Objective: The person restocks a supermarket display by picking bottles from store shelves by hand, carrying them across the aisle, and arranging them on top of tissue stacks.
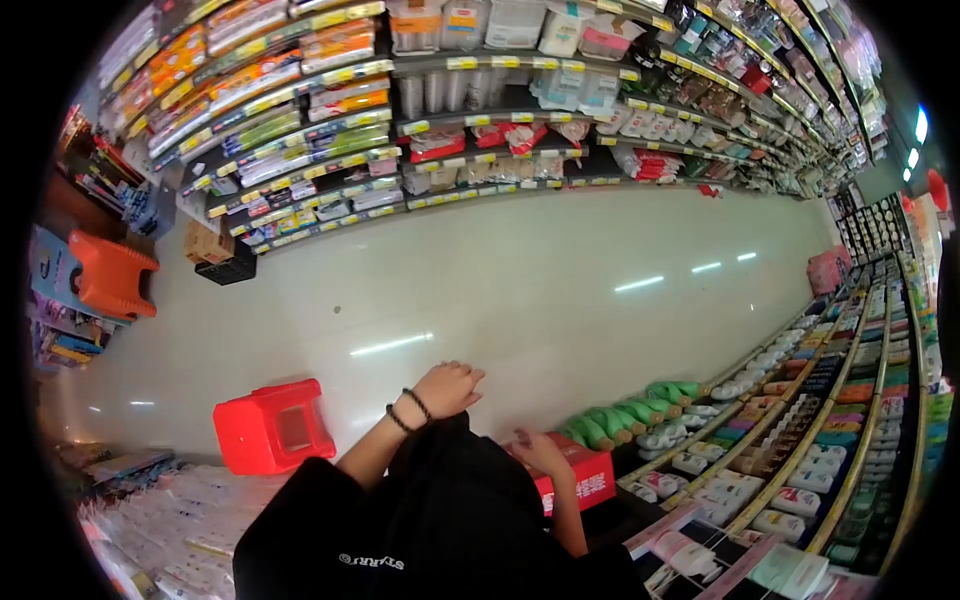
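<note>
My right hand is hovering at about five o'clock from the middle of my view, next to the red box; this box is sitting low beside my body, at the near end of the green bottles, and my sleeve is hiding a part of it. Whether my fingers are touching its edge or only passing above, I cannot tell, so I am not able to say if this grip is closed or open. My left hand, with two dark bracelets on the wrist, is hanging toward half past six over the pale floor, back side up and fingers a little bent; no thing is showing in it, but the palm is facing away, so its grip I also cannot tell. Perhaps I am holding this arm bent in front of me for balance. The green bottles are making one row along the foot of the right shelf, toward four o'clock, probably so their fronts are facing the aisle. The red stool is lying or standing at eight o'clock, well apart from both hands, and the orange stool is staying at nine, maybe to leave the walkway free.
</note>
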The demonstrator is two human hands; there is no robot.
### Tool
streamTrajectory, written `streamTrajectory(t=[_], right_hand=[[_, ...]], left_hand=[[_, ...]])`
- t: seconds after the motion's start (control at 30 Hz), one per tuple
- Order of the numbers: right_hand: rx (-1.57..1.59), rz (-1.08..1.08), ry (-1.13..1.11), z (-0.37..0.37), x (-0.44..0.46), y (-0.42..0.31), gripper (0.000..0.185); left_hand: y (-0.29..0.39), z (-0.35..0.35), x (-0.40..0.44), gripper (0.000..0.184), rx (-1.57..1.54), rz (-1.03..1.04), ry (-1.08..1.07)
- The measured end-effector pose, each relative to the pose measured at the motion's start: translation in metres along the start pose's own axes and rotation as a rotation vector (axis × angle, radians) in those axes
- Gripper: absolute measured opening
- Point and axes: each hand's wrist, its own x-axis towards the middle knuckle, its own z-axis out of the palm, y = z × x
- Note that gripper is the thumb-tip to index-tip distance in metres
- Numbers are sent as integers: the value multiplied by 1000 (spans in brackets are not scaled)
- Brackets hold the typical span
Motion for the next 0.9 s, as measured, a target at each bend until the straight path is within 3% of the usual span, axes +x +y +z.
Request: streamTrajectory(t=[0.2,0.3,0.4,0.5,0.63,0.83,0.9], right_hand=[[239,221,432,-92,16,-48,37],[31,221,462,-108,16,-29,38],[175,284,292,-128,28,-11,41],[271,343,407,-149,41,14,44],[230,432,490,-185,81,84,45],[288,327,621,-312,137,132,47],[305,317,621,-364,148,123,44]], left_hand=[[16,-25,151,37,-42,298,-54],[31,-19,200,37,-88,356,-225],[31,14,242,36,-130,499,-382],[60,19,289,41,-226,545,-615],[95,3,383,43,-148,613,-742],[135,-51,543,40,6,431,-521],[140,-46,578,39,-133,430,-358]])
